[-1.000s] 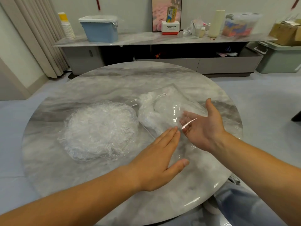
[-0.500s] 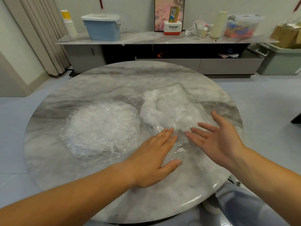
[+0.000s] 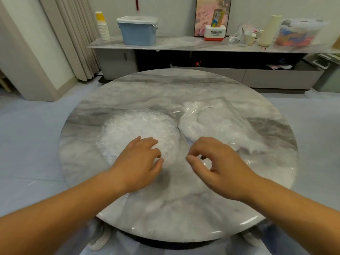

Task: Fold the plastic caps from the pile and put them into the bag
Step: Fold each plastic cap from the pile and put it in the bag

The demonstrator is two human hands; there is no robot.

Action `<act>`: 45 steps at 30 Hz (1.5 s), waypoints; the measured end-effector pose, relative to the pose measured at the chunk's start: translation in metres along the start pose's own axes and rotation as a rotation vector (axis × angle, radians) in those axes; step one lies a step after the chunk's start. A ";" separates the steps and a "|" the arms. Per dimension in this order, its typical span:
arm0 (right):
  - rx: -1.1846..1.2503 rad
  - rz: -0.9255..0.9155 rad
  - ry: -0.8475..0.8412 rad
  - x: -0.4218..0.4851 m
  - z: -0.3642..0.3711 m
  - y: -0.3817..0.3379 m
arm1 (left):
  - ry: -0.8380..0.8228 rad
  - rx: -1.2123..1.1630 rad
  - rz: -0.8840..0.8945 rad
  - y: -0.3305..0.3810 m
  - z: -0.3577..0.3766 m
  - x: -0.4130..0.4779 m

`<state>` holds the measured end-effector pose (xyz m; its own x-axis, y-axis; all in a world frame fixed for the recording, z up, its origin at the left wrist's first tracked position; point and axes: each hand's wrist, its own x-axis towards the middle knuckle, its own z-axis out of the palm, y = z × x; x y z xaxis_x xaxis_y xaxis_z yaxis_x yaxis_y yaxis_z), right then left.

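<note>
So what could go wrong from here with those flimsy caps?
The pile of caps is thin crumpled clear film, so the left hand, touching it, may lift several at once. The bag is clear too and its mouth is hard to make out; the right hand might fumble the opening.

A round grey marble table (image 3: 165, 92) lies under the left grip (image 3: 139, 162) and the right grip (image 3: 220, 162). Well beyond both, a long low sideboard (image 3: 184, 45) runs along the wall. On it, far ahead of the left grip, a stack of paper cups (image 3: 104, 26) stands near a blue bin (image 3: 138, 34) with a white liner. Far ahead of the right grip sit a red-and-white Panasonic box (image 3: 215, 34) before a framed picture (image 3: 204, 15), then a cream cylinder (image 3: 269, 30) and a clear container (image 3: 298, 34) of coloured contents. A pale curtain (image 3: 71, 37) hangs far to the left.
</note>
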<state>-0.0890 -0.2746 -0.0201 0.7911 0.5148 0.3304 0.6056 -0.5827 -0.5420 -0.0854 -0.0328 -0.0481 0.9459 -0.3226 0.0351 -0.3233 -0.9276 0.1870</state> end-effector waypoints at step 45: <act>-0.077 -0.199 -0.265 -0.080 0.048 0.007 | 0.008 -0.272 0.223 -0.021 0.033 -0.080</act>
<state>-0.1521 -0.2896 -0.0879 0.6128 0.7629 0.2060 0.7586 -0.4950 -0.4236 -0.1549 0.0057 -0.0871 0.8531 -0.5096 0.1118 -0.5041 -0.7500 0.4281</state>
